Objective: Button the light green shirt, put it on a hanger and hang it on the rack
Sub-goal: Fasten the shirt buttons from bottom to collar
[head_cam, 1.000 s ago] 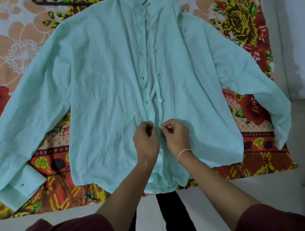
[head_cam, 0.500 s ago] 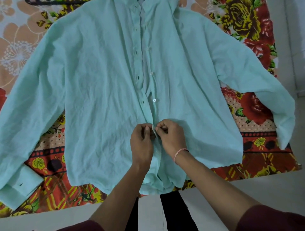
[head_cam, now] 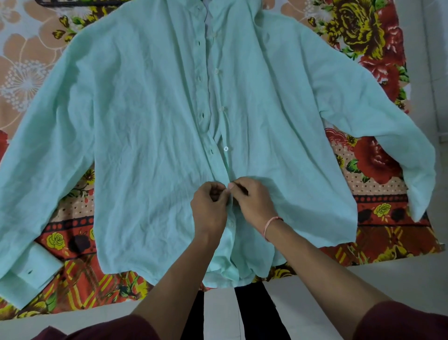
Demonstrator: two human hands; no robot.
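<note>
The light green shirt (head_cam: 150,136) lies spread face up on a flowered bedsheet, sleeves out to both sides. Its front placket is open from the collar down to my hands, with a white button (head_cam: 226,148) lying free just above them. My left hand (head_cam: 209,208) pinches the buttonhole edge of the placket low on the shirt. Against it, my right hand (head_cam: 252,203) pinches the button edge, fingertips meeting the left hand's. The button between my fingers is hidden. Below my hands the placket looks closed. A dark hanger (head_cam: 72,2) shows partly at the top left edge.
The bedsheet (head_cam: 378,194) with red and yellow flowers covers the bed. A pale floor (head_cam: 327,286) runs along the near edge and right side. My dark trouser legs (head_cam: 254,313) stand at the bed's near edge.
Both hands stay pinched together at the same spot on the placket, fingers working slightly. The view has shifted a little; the shirt has not moved.
</note>
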